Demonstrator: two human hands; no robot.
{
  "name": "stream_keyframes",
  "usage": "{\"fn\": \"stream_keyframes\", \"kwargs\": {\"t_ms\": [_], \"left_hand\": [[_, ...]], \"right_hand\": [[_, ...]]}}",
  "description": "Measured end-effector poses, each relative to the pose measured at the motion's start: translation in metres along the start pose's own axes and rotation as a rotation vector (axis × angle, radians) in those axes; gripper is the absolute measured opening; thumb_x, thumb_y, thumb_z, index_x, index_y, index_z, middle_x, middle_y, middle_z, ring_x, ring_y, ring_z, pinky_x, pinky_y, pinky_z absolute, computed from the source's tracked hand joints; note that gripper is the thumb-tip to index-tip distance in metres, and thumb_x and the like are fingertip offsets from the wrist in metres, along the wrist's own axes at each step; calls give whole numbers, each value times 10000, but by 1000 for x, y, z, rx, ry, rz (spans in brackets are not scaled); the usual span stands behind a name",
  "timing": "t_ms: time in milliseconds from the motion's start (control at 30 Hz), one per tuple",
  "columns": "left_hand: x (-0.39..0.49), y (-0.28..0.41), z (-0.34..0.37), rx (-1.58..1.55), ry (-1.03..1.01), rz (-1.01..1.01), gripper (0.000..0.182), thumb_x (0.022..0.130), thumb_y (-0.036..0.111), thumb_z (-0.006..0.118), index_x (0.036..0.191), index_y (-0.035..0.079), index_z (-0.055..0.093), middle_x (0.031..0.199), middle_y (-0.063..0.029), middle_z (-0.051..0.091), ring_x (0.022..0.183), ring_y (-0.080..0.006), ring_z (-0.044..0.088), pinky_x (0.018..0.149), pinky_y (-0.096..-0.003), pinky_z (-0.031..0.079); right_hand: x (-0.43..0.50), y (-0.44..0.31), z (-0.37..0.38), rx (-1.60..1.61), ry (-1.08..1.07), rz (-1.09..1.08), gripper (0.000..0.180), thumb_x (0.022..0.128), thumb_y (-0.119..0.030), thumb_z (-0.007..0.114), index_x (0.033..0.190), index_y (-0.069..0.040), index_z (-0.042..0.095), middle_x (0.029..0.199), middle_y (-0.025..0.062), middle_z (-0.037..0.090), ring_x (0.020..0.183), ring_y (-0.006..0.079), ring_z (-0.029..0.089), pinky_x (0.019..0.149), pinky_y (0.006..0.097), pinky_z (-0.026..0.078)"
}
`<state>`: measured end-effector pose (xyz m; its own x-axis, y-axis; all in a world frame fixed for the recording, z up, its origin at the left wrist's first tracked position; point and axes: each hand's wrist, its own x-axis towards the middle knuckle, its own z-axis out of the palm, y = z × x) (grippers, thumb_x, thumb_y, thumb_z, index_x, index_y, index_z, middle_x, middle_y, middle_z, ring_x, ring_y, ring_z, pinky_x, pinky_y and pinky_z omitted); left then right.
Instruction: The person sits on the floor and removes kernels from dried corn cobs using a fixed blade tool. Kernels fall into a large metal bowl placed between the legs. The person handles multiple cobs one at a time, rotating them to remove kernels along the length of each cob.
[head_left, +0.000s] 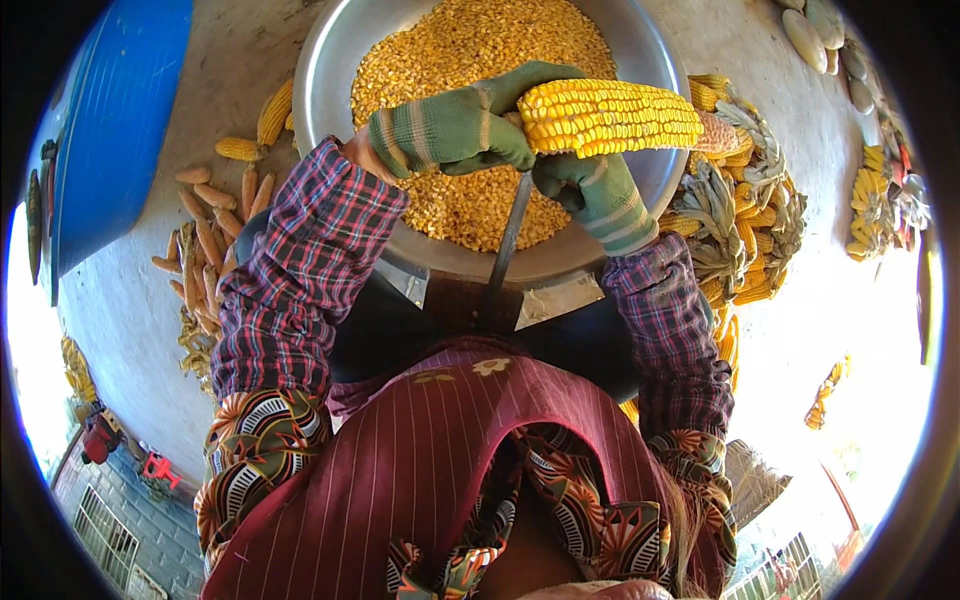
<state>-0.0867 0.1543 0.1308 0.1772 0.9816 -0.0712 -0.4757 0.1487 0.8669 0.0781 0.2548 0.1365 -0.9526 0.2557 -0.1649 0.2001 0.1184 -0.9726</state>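
A yellow ear of corn (611, 116) is held crosswise above a wide metal basin (322, 82). Its right end (718, 133) is bare cob, without kernels. My left hand (457, 124), in a green knitted glove with pale stripes, grips the ear's left end. My right hand (596, 195), gloved alike, holds the ear from its near side, and the ear hides part of its fingers. Between my hands, a narrow metal bar (510, 225) slants up from a dark wooden board (450, 300) at the basin's near rim. Loose corn kernels (480, 37) lie heaped in the basin.
Stripped cobs (206, 240) are piled on the concrete floor (135, 337) at left, near a few unshelled ears (276, 112). Husk-tied corn ears (750, 217) lie right of the basin. A large blue container (127, 112) stands at far left. Rounded stones (806, 41) lie upper right.
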Motion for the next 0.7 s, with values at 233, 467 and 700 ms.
{"fn": "stream_keyframes", "kwargs": {"t_ms": [233, 467, 700], "left_hand": [[-3, 3, -3, -33, -18, 37, 791, 629, -79, 484, 1359, 96, 236, 1291, -97, 387, 1179, -183, 419, 906, -276, 442], [-8, 6, 0, -11, 13, -41, 782, 624, -56, 489, 1353, 77, 239, 1283, -100, 399, 1165, -193, 433, 887, -283, 447], [-9, 8, -5, -75, 25, -52, 792, 635, -77, 512, 1357, 68, 223, 1296, -134, 391, 1193, -216, 409, 958, -311, 399]], "right_hand": [[-6, 8, 4, 845, -13, 257, 358, 785, -355, 589, 904, -18, 580, 693, 39, 558, 526, 77, 436, 444, 190, 307], [-5, 3, 7, 755, -21, 347, 216, 749, -190, 584, 827, 11, 602, 655, 64, 555, 557, 94, 485, 451, 199, 361], [-4, 12, 1, 693, -93, 159, 182, 839, -129, 527, 909, 31, 579, 721, 82, 595, 564, 130, 535, 402, 209, 381]]}}
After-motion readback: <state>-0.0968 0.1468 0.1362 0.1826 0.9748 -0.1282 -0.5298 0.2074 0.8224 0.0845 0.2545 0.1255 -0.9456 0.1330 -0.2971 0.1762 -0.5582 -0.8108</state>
